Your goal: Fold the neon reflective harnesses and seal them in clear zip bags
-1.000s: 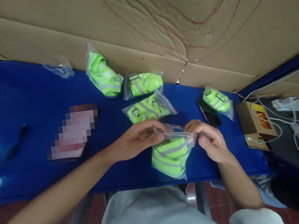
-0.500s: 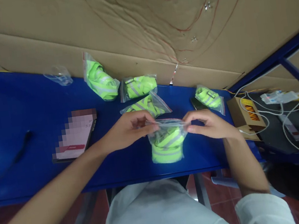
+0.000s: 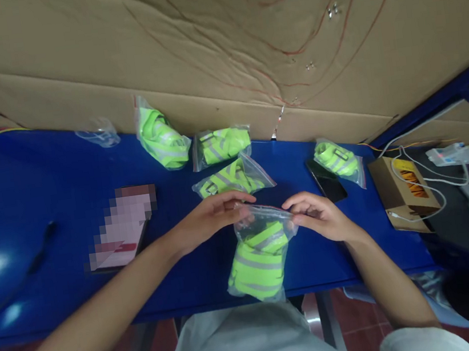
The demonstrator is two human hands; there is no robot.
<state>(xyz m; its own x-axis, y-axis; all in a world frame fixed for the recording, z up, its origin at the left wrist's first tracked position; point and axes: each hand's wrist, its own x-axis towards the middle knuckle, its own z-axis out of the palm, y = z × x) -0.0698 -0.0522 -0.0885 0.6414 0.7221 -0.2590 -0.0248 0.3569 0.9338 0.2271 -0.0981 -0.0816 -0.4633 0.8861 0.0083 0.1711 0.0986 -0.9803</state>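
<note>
A clear zip bag [image 3: 259,270] with a folded neon-yellow reflective strap inside lies at the front of the blue table, its top edge raised between my hands. My left hand [image 3: 212,219] pinches the upper left corner of the bag, thumb against fingers. At the opposite corner, my right hand [image 3: 315,214] grips the zip edge between thumb and curled fingers. Just beyond my left hand lies another bagged reflective strap [image 3: 232,178], its red-edged opening turned right. Whether the zip is fully closed I cannot tell.
More bagged straps [image 3: 163,141] stand along the cardboard wall [image 3: 75,81], one [image 3: 338,159] beside a black phone [image 3: 328,180]. A tablet-like screen [image 3: 124,224] lies left, near a black cable [image 3: 41,252]. An open cardboard box [image 3: 401,194] and white cables sit right.
The bag has come closer to my body and its lower end has swung left. My hands still hold its top corners. The view has shifted, showing more of the black phone.
</note>
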